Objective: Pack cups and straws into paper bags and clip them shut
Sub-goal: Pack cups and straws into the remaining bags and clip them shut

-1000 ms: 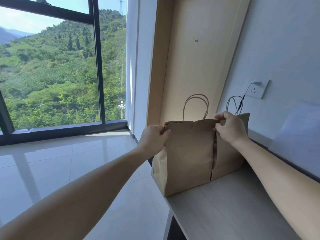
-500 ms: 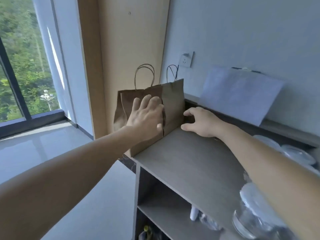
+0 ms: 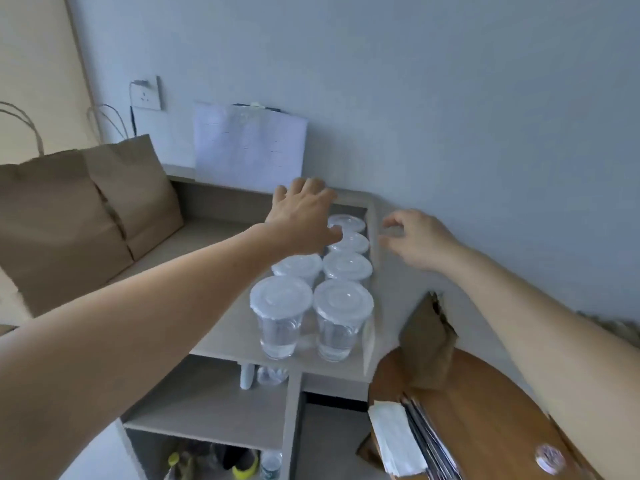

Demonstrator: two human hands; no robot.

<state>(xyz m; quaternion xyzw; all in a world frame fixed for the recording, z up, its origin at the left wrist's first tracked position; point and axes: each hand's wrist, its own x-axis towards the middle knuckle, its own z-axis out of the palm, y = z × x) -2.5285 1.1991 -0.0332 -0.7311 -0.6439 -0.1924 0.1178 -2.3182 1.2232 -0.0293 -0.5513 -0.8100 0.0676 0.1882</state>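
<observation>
Several clear plastic cups point(image 3: 280, 315) with white lids stand in two rows on the grey shelf top point(image 3: 221, 237). My left hand point(image 3: 302, 216) hovers over the far cups with fingers spread and holds nothing. My right hand point(image 3: 417, 242) hangs right of the rows near the wall, fingers loosely curled and empty. Two brown paper bags point(image 3: 62, 223) with twine handles stand upright at the shelf's left end. A flat folded brown bag point(image 3: 427, 344) stands on the round wooden table point(image 3: 485, 410). White wrapped straws point(image 3: 394, 438) lie at that table's near edge.
A white sheet point(image 3: 249, 147) leans against the wall behind the cups, beside a wall socket point(image 3: 147, 93). Open shelves below hold a small white bottle point(image 3: 246, 375) and other bottles. A small round item point(image 3: 549, 457) lies on the wooden table.
The view has swung right from the bags to the cups. Both hands let go of the bags; the left now hovers over the far cups and the right beside them.
</observation>
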